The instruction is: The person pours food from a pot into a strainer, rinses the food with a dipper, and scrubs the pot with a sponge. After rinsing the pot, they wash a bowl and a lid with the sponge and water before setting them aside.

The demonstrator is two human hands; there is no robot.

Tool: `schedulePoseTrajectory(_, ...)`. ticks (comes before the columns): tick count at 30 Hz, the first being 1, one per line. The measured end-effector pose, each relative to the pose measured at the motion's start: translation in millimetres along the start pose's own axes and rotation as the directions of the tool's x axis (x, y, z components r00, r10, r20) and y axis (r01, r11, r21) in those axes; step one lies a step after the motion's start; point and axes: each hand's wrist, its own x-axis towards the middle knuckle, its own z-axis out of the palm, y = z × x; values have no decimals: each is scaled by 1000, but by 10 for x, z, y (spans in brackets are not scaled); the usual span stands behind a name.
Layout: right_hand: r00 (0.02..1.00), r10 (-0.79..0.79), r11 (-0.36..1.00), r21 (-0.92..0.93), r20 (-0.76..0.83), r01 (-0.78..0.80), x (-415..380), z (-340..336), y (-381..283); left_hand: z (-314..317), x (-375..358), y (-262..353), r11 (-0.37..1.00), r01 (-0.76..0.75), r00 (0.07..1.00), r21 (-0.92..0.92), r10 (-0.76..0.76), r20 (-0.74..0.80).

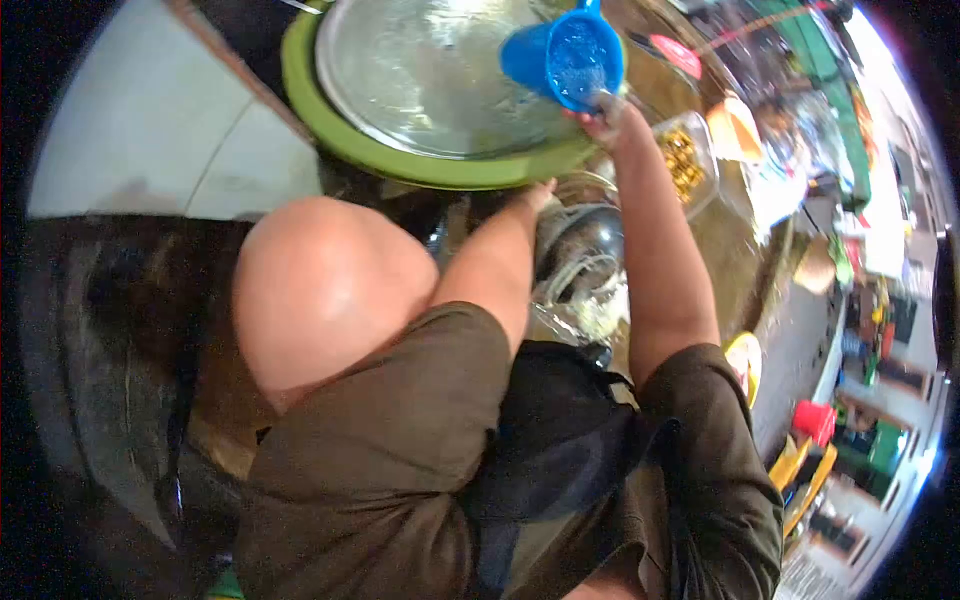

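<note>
My right hand [603,122] is closed on the near rim of a blue plastic dipper [528,58]. Bubbly water shows inside the dipper, and its handle points away from me. It is over the right side of a wide, round metal tray [370,85], whose surface looks wet and shiny. Beneath the tray lies a larger green basin [400,165]. My left hand [541,193] is at the near rim of this basin, lower than my right hand. Most of its fingers are hidden or too small to make out.
A clear plastic container [685,165] of yellowish-brown pieces stands right of my right forearm. Between my arms sits a dark rounded pot [595,240] with whitish scraps near it. An orange container [733,130] and a red bucket [814,423] are farther right. Pale tiles [200,130] lie left.
</note>
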Motion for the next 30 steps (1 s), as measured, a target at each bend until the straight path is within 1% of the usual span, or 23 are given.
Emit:
schedulePoseTrajectory(1,1000,-7,1000,2,-31,7,-96,-58,24,2,11,33,1000,13,1000,5,-13,-13)
schedulePoseTrajectory(2,977,-149,982,142,152,127,-200,-55,70,60,-23,126,998,63,997,27,-62,-50)
schedulePoseTrajectory(3,899,-306,931,297,313,214,-312,-30,107,94,10,127,992,117,989,47,-112,-94)
schedulePoseTrajectory(4,903,-305,930,300,301,214,-416,-3,108,182,108,65,993,94,972,71,-76,-221)
schedulePoseTrajectory(6,915,-348,937,109,203,332,-599,72,74,307,886,-507,995,-55,964,78,73,-254)
schedulePoseTrajectory(7,919,-345,938,111,193,329,-527,-3,134,370,1283,-799,988,-128,952,85,147,-269)
schedulePoseTrajectory(8,881,-401,915,149,249,375,-393,-94,206,432,1441,-957,871,-238,967,-429,173,-186)
schedulePoseTrajectory(9,837,-457,889,188,301,418,-290,-216,270,462,1617,-1097,955,-155,972,-252,103,-210)
schedulePoseTrajectory(10,901,-412,898,231,139,375,-544,-25,255,399,1106,-679,997,-48,972,-62,32,-232)
schedulePoseTrajectory(11,902,-412,897,230,128,377,-659,61,274,317,442,-139,991,70,967,115,-39,-253)
schedulePoseTrajectory(12,892,-436,866,324,122,380,-750,143,276,381,498,-267,938,154,915,310,-17,-404)
schedulePoseTrajectory(13,881,-459,828,415,114,378,-791,159,280,433,661,-446,938,154,917,312,-19,-398)
schedulePoseTrajectory(15,889,-453,806,457,70,375,-782,54,321,450,654,-436,780,45,833,624,316,-454)
schedulePoseTrajectory(16,885,-450,800,494,122,339,-791,-4,348,531,644,-425,888,125,837,443,145,-527)
schedulePoseTrajectory(17,877,-448,794,528,172,302,-792,-78,380,467,344,-131,886,126,840,446,143,-523)
schedulePoseTrajectory(18,879,-447,792,529,165,304,-798,-150,403,362,64,150,858,218,941,466,-57,-335)
schedulePoseTrajectory(19,885,-455,788,508,101,347,-815,-231,434,312,-71,254,811,294,955,506,-266,-129)
schedulePoseTrajectory(22,872,-489,775,462,8,431,-1010,-363,416,478,1003,-727,685,98,990,722,9,-144)
schedulePoseTrajectory(23,856,-517,765,443,-10,467,-1080,-390,402,550,896,-680,684,94,991,723,8,-136)
schedulePoseTrajectory(25,816,-578,708,490,-12,509,-1080,-545,388,667,586,-491,917,211,867,339,-16,-497)
schedulePoseTrajectory(26,841,-541,754,425,-29,500,-1079,-629,358,648,579,-474,916,211,869,341,-16,-494)
schedulePoseTrajectory(28,865,-483,794,351,-133,497,-1084,-783,334,552,556,-450,928,265,951,264,-205,-233)
schedulePoseTrajectory(30,851,-499,783,337,-162,523,-1023,-774,208,584,467,-334,930,270,933,248,-190,-304)
